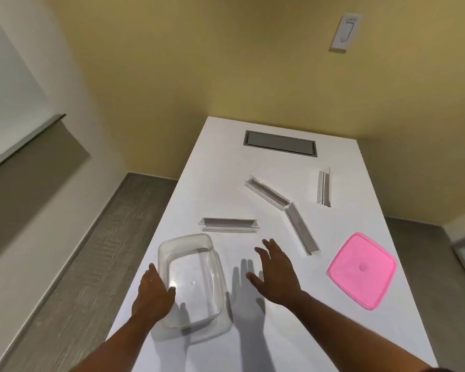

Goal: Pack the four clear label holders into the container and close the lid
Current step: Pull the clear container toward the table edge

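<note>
Left hand (152, 292) rests against the left wall of the clear rectangular plastic container (191, 280) on the white counter (220, 146). Right hand (273, 275), fingers spread and empty, hovers just right of it. Four clear label holders lie beyond; the nearest (229, 225) sits just past the container. Pink square lid (361, 269) lies far right.

On the table (212, 157) before you, the container (191, 280) sits at the left and the lid (361, 269) well apart at the right. The four label holders (266, 191) lie behind and between them, two seemingly touching end to end.
</note>
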Available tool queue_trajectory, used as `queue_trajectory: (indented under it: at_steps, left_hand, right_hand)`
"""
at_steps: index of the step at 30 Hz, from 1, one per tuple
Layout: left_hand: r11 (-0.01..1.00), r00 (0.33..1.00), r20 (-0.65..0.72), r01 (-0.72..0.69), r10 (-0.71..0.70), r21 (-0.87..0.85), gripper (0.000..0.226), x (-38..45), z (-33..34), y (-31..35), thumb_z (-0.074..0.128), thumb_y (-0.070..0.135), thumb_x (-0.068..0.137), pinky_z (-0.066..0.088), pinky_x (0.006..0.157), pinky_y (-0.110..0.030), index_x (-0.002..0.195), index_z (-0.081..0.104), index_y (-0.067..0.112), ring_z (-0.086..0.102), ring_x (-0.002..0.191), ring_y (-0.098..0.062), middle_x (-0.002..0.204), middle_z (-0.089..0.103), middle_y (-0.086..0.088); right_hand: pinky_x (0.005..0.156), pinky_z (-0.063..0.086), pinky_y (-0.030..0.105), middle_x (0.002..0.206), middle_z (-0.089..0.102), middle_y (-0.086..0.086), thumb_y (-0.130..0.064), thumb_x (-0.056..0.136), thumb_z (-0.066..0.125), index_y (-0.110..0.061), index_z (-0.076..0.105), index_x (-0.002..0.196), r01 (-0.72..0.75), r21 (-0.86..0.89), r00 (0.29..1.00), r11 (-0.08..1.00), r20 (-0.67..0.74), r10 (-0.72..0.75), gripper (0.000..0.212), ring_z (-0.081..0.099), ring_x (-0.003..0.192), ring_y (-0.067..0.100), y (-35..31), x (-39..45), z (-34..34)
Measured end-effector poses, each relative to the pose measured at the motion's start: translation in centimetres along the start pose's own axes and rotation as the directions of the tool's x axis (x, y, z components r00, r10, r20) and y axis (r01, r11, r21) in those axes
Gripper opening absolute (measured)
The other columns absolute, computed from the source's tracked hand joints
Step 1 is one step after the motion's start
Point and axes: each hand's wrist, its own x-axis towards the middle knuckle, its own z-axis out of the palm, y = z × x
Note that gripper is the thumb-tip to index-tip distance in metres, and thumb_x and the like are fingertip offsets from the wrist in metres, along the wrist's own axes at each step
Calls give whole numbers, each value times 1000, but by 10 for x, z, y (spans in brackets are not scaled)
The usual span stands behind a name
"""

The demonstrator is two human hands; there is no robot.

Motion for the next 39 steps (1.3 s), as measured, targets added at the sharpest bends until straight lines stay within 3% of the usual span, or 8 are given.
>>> queue_trajectory:
  at_steps: [5,17,24,26,31,33,36,39]
  left_hand:
    - [956,988,61,151,-141,-251,82,-7,3,-4,52,17,96,48,88,-42,158,-1,9,59,118,-41,136,55,-25]
    - [881,977,186,178,-105,-438,39,-17,8,14,47,6,91,62,77,-48,129,40,6,60,94,-32,113,56,-15]
    - [786,965,231,235,-121,-572,33,-35,21,57,50,10,91,60,81,-44,121,38,7,64,97,-35,113,57,-15]
    - [787,961,256,239,-107,-568,32,-38,24,66,50,12,91,57,68,-35,120,36,8,66,89,-32,112,59,-15]
    - [680,941,332,284,-64,-676,38,-43,35,81,60,12,87,55,51,-28,116,36,6,65,71,-28,101,54,-16]
    - [699,959,275,238,-61,-674,43,-41,34,85,63,19,89,57,58,-32,121,37,6,66,75,-28,103,58,-16]
    - [773,991,104,127,-79,-622,54,-32,30,87,63,24,92,53,94,-43,135,37,3,64,108,-39,126,61,-23]
    - [808,998,58,55,-25,-586,67,-29,25,84,70,24,89,45,97,-38,145,36,10,55,125,-35,142,53,-17]
  right_hand:
    - [125,18,36,170,20,4,-65,94,51,-22,34,156,-38,55,994,998,104,32,77,7,159,23,-28,-7,27]
    - [119,34,37,163,31,4,-63,92,59,-19,34,155,-293,346,952,891,189,239,80,33,149,21,-61,-29,55]
    - [108,49,48,147,49,8,-57,88,69,-16,31,154,-492,663,861,564,275,428,87,54,131,28,-62,-26,40]
    - [100,55,50,139,51,7,-43,87,72,-16,28,154,-535,707,824,463,316,470,84,58,124,30,-58,-26,37]
    - [68,62,32,117,54,7,-14,79,63,-17,29,150,-566,783,784,259,413,464,79,65,94,26,-25,-35,20]
    - [64,59,29,118,52,4,-12,76,61,-20,32,150,-552,793,793,256,406,454,79,65,89,27,-7,-40,12]
    - [63,62,32,130,55,6,-10,72,57,-24,43,146,-541,796,800,270,389,456,76,66,92,26,26,-50,-2]
    - [63,61,31,141,54,1,-5,75,53,-27,49,141,-547,791,804,274,404,436,69,68,99,23,58,-64,-12]
